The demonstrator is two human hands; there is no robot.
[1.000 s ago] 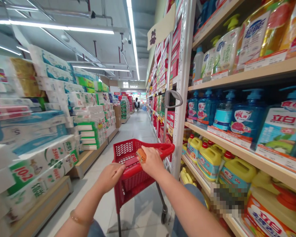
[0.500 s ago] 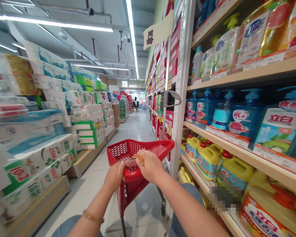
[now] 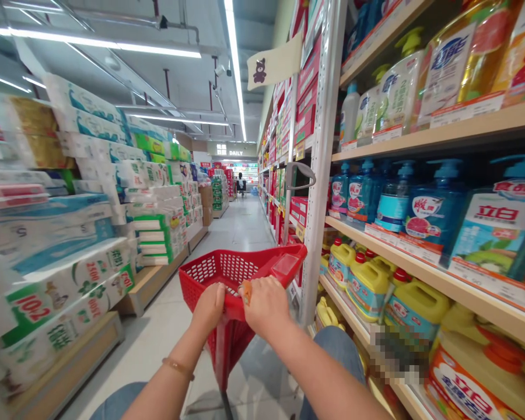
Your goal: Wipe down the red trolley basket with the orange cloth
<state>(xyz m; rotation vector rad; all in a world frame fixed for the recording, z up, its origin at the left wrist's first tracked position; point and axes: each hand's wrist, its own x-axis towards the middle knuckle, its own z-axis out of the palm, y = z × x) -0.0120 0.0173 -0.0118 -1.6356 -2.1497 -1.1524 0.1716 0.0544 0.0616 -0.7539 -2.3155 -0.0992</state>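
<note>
A red plastic shopping cart (image 3: 205, 265) with perforated walls stands in front of me, turned at an angle. My left hand (image 3: 210, 304) is closed over its near rim, left of the near corner. Just to the right, my right hand (image 3: 266, 304) is wrapped over the same rim. Something small and orange (image 3: 247, 291) shows by the right fingers; I cannot make out its kind. In the visible part of the basket I see only red plastic. A grey loop handle (image 3: 300, 176) on a pole rises behind the cart, carrying a cream bear flag (image 3: 275, 63).
Shelves on the right hold blue pump bottles (image 3: 429, 201) and yellow detergent jugs (image 3: 374, 286), close to my right arm. Stacked tissue packs (image 3: 79, 280) line the left side. The tiled aisle (image 3: 240, 224) runs ahead, with a person (image 3: 240, 178) far off.
The cart has turned, its left side swinging left and nearer. My left hand has shifted onto the rim with it, and my right hand has moved slightly right. The flag and handle have drifted left.
</note>
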